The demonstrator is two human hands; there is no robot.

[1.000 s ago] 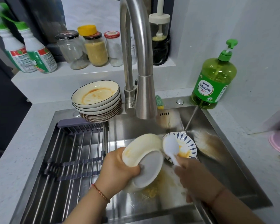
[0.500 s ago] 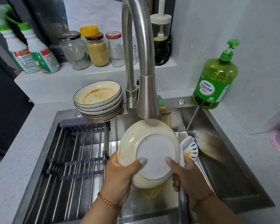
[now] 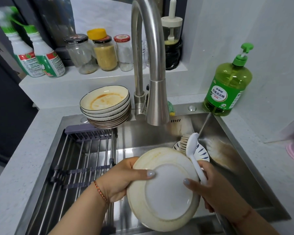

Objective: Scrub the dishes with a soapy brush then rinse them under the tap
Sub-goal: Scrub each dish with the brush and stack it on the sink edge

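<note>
Cream plate (image 3: 166, 192) between both hands (image 3: 122, 180)

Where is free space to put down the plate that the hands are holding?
The drying rack left of the held plate is bare. The counter left of the sink is free. Crowded: the plate stack by the tap, and the patterned dish behind the brush.
</note>
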